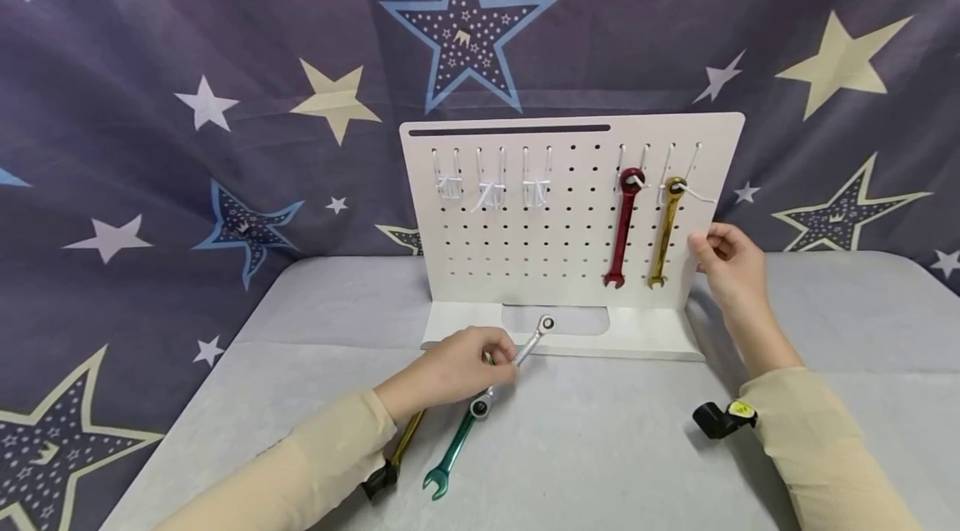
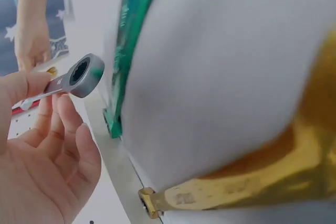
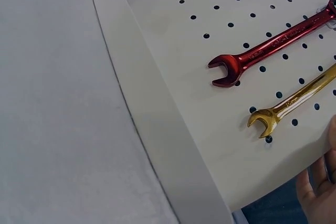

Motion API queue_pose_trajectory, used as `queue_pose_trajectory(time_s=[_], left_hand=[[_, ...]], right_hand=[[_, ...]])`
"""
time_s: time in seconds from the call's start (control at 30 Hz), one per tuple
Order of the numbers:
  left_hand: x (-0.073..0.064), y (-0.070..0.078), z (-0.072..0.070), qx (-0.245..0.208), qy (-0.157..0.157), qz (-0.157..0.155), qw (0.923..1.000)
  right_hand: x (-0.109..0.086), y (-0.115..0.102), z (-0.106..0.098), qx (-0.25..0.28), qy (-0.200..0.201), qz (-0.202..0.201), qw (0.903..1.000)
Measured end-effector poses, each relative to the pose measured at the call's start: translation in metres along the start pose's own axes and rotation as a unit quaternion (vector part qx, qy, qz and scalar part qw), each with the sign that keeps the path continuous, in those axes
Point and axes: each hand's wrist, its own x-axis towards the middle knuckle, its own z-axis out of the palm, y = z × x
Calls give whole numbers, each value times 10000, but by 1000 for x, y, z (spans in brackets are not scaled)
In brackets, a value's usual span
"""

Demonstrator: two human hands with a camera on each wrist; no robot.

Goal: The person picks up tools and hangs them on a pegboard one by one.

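Note:
My left hand [image 1: 468, 360] pinches a silver ratchet wrench [image 1: 528, 345] between thumb and fingers, just in front of the pegboard's base. One ring end of this wrench shows close up in the left wrist view, beyond the thumb. With thumb in front and fingers behind, my right hand [image 1: 731, 273] grips the right edge of the white pegboard [image 1: 525, 260]. Hung from hooks near that hand are a red wrench [image 1: 623, 231] and a gold wrench [image 1: 664, 235], open ends down. Below my left hand lies a green wrench [image 1: 452, 456].
Another gold wrench [image 1: 408, 438] lies on the grey tabletop [image 1: 600, 439], partly hidden by my left forearm. Three hooks with white ties [image 1: 492, 195] stick out on the board's left half. Behind stands a star-patterned curtain [image 1: 255, 31].

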Motion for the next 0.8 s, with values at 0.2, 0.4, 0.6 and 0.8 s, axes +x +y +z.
queue_pose_trajectory(time_s=[0.2,0.4,0.6,0.8], left_hand=[[5,6,-5,-548,253,99,9981],[10,14,-7,-887,604,325,9937],[11,24,-11,-1504,1105,779,9793],[14,34,-11,-1760,1732,1132,9624]], right_hand=[[2,-2,0,-67,-71,54,9999],[3,-2,1,-233,-47,46,9997],[2,0,1,-86,-35,-1,10000],[1,1,1,-133,-40,-5,9999]])
